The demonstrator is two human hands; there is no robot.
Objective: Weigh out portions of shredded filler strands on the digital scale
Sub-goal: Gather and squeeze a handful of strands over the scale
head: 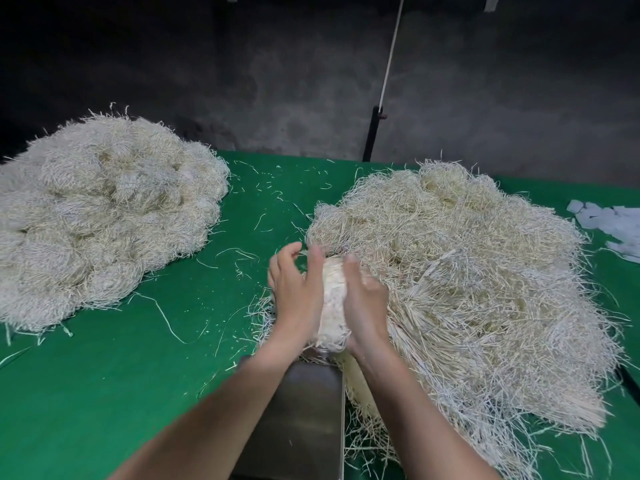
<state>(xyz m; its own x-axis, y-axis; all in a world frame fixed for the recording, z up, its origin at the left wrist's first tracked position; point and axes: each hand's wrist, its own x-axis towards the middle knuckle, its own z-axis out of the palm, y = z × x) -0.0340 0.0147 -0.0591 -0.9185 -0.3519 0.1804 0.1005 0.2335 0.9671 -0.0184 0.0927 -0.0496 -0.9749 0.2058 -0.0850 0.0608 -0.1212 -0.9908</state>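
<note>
A compact bundle of pale shredded strands (pixel 331 303) sits between my two hands above the far end of the steel scale platform (pixel 304 420). My left hand (pixel 298 289) cups its left side with curled fingers. My right hand (pixel 363 299) grips its right side. A big loose heap of strands (pixel 485 289) lies right of the scale and spills against it. The scale's display is not visible.
A second large pile of bunched strands (pixel 104 216) covers the left of the green table (pixel 156 375). Stray strands litter the cloth between the piles. White paper slips (pixel 609 223) lie at the far right edge. A dark post (pixel 372 133) and white cord stand behind the table.
</note>
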